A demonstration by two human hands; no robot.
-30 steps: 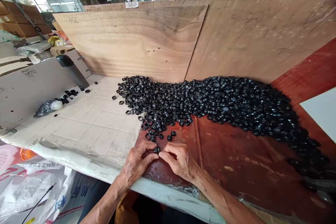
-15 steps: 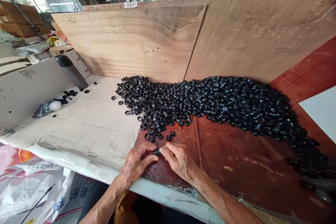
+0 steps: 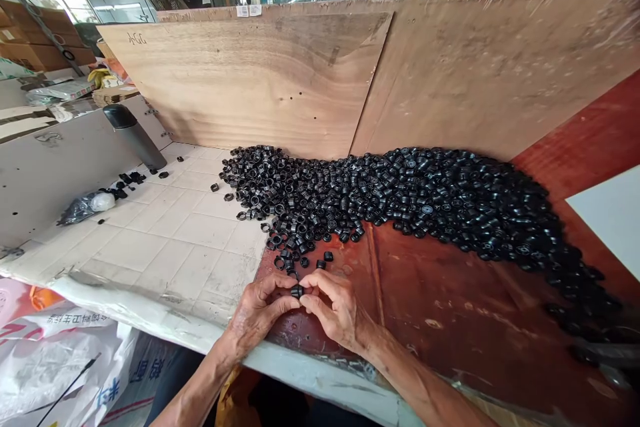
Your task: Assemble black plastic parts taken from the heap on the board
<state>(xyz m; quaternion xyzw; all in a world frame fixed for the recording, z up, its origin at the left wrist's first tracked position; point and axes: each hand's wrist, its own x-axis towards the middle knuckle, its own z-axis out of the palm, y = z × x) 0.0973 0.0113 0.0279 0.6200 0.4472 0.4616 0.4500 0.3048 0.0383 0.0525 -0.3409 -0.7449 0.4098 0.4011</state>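
Note:
Between the fingertips of both hands sits a small black plastic ring-shaped part (image 3: 297,291). My left hand (image 3: 260,313) and my right hand (image 3: 337,310) pinch it from either side, just above the near edge of a reddish-brown board (image 3: 425,300). Beyond my fingers, a long heap of several similar black parts (image 3: 400,203) curves across the board. A few loose ones, such as a black part (image 3: 328,256), lie just past my fingertips. The part's inner detail is hidden by my fingers.
Upright plywood sheets (image 3: 250,80) stand behind the heap. To the left lie a white-tiled surface (image 3: 170,233), a dark flask (image 3: 135,137), and a plastic bag (image 3: 83,210). Woven sacks (image 3: 60,363) sit below the bench edge.
My fingertips have closed in around the small black part, bringing both hands nearer each other. The view has shifted slightly.

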